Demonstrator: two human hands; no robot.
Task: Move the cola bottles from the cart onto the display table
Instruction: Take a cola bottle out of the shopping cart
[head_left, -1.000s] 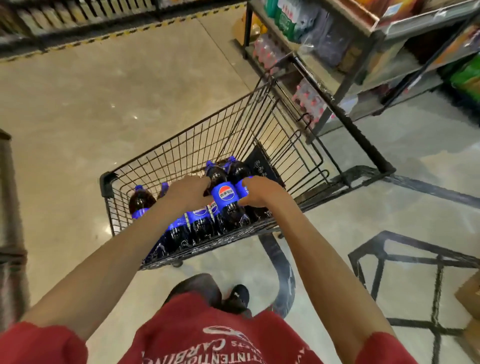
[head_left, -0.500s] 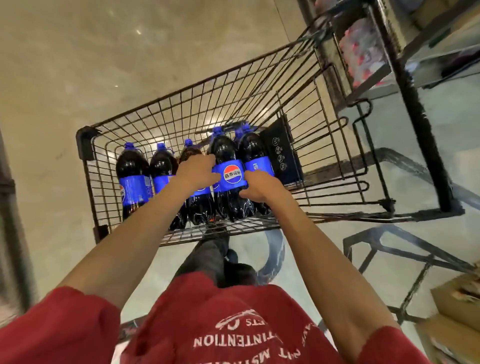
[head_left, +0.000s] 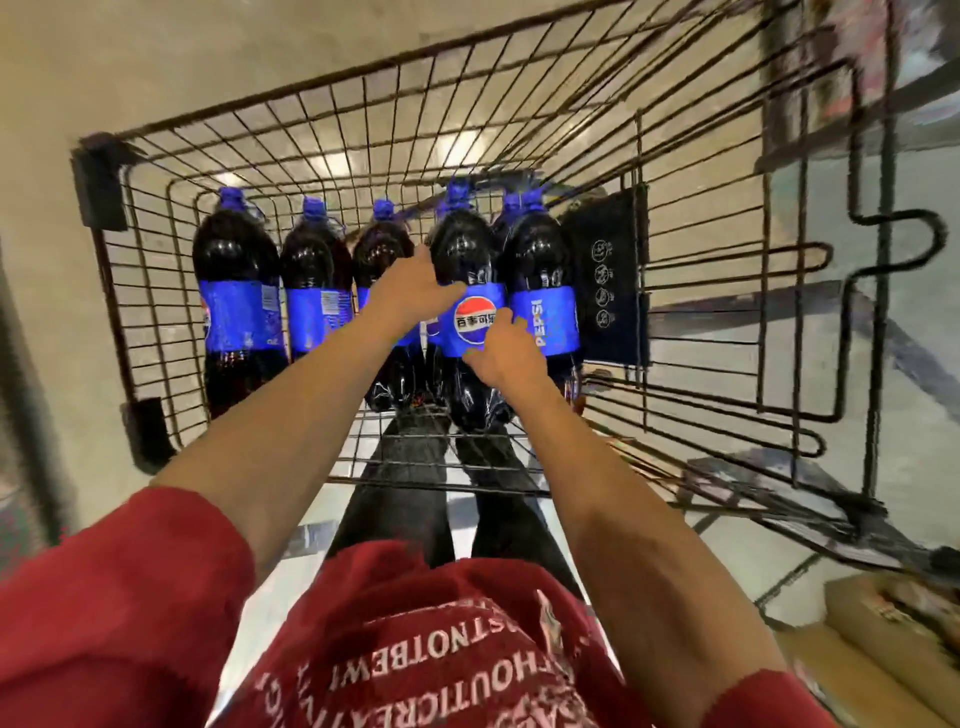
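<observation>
The left hand (head_left: 410, 301) and right hand (head_left: 501, 351) both clasp one full cola bottle (head_left: 465, 249) inside the cart (head_left: 98, 176) (others stand beside it). It looks heavy and slick, so grip the labelled waist.

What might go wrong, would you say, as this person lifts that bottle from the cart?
The held bottle sits packed against its neighbours, so pulling it out may knock over the PEPSI-lettered bottle. The left hand and right hand grip its smooth middle, so it might slip.
</observation>
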